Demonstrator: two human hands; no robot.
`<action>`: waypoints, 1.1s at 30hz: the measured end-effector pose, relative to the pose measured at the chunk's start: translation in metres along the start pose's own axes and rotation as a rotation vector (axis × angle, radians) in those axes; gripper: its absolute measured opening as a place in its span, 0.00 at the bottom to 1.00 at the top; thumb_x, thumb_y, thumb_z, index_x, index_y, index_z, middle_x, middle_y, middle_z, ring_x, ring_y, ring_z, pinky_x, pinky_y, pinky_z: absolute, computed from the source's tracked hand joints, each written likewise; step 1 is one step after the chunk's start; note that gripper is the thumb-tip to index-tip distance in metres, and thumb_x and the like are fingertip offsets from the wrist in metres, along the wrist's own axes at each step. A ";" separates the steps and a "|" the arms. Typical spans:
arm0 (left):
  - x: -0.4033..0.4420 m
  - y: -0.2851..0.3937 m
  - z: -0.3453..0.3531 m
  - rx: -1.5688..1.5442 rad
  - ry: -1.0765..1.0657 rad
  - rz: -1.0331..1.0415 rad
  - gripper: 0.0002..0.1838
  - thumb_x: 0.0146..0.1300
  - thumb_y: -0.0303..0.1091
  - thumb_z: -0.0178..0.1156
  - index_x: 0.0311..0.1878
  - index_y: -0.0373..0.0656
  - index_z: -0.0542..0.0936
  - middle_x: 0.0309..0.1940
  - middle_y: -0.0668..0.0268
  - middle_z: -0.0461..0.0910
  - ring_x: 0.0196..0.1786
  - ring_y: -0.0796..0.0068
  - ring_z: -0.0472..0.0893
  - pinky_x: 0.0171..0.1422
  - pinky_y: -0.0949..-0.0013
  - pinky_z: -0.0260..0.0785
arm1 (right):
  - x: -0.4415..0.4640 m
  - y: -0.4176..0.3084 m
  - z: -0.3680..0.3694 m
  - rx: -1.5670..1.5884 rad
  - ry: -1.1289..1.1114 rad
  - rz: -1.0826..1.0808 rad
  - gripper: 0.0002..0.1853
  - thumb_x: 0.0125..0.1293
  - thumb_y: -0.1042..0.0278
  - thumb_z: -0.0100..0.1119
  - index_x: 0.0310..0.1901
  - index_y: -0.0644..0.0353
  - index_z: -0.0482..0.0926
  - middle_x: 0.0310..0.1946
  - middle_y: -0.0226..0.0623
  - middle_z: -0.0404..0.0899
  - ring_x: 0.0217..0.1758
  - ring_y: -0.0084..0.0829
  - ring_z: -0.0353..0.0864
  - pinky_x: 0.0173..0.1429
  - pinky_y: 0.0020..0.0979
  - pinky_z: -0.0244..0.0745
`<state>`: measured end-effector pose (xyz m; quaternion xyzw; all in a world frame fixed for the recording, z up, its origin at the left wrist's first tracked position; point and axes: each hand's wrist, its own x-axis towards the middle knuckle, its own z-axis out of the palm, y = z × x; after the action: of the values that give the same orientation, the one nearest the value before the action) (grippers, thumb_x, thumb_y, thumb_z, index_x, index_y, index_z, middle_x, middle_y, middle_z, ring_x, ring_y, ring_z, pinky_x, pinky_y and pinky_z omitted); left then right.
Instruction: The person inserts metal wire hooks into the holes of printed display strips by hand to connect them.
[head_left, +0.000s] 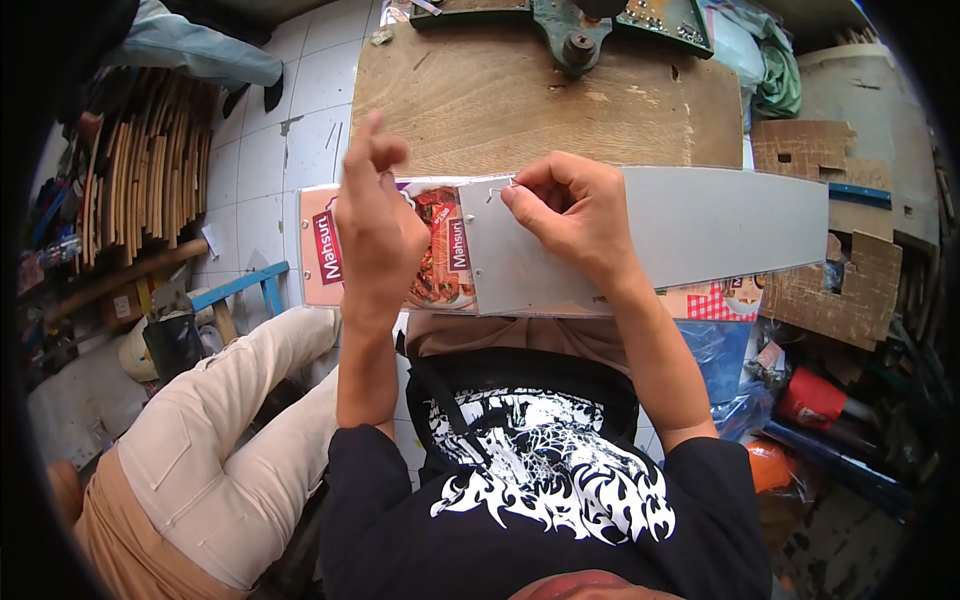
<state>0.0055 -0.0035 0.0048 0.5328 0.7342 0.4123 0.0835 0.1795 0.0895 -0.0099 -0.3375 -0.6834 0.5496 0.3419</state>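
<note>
A long printed panel (438, 290) marked "Mahsuri" lies across the near edge of the wooden table, with noodle pictures and small round fasteners near its left end. A plain grey sheet (720, 215) covers most of its right side. Over the grey sheet's left end, my right hand (575, 205) pinches a small, thin, bent metal piece (495, 193) between thumb and fingertips. My left hand (378, 225) is raised above the printed end, index finger stretched upward and the others loosely bent. Nothing shows in it, though its fingertips are slightly blurred.
A green metal press (575, 45) stands at the table's (520, 100) far edge, beside a tray of small metal parts (665, 18). Stacked boards (150, 170) stand at left. Another person's legs (240, 430) are close on my left. Cut cardboard (840, 285) lies at right.
</note>
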 end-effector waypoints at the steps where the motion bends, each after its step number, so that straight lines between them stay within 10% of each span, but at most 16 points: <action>1: 0.005 0.003 -0.002 0.053 0.078 0.078 0.25 0.61 0.14 0.54 0.62 0.37 0.69 0.44 0.55 0.79 0.48 0.62 0.81 0.55 0.62 0.72 | 0.000 0.000 0.000 -0.001 -0.001 -0.001 0.06 0.55 0.72 0.70 0.29 0.67 0.84 0.20 0.31 0.80 0.20 0.15 0.72 0.25 0.21 0.67; 6: 0.006 0.004 -0.007 0.045 -0.155 0.189 0.19 0.57 0.15 0.54 0.52 0.37 0.79 0.44 0.52 0.80 0.46 0.53 0.80 0.49 0.56 0.72 | 0.001 0.000 0.000 0.005 -0.005 0.015 0.06 0.56 0.72 0.70 0.30 0.66 0.84 0.20 0.31 0.81 0.20 0.15 0.72 0.25 0.21 0.67; 23: -0.008 -0.002 0.009 0.075 -0.180 0.151 0.13 0.55 0.20 0.51 0.42 0.37 0.80 0.52 0.54 0.77 0.59 0.52 0.75 0.75 0.41 0.50 | -0.004 0.008 0.003 0.147 0.093 -0.060 0.04 0.60 0.76 0.69 0.32 0.65 0.83 0.24 0.28 0.81 0.24 0.12 0.74 0.27 0.17 0.67; 33: -0.010 0.021 -0.009 0.091 -0.300 0.134 0.22 0.51 0.22 0.60 0.53 0.40 0.78 0.53 0.54 0.75 0.58 0.52 0.74 0.67 0.52 0.59 | -0.004 0.007 0.002 0.156 0.176 -0.072 0.04 0.62 0.75 0.68 0.33 0.65 0.82 0.25 0.28 0.81 0.25 0.12 0.75 0.29 0.16 0.68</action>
<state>0.0199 -0.0141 0.0221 0.6394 0.6942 0.2992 0.1405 0.1805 0.0863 -0.0173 -0.3318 -0.6176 0.5568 0.4454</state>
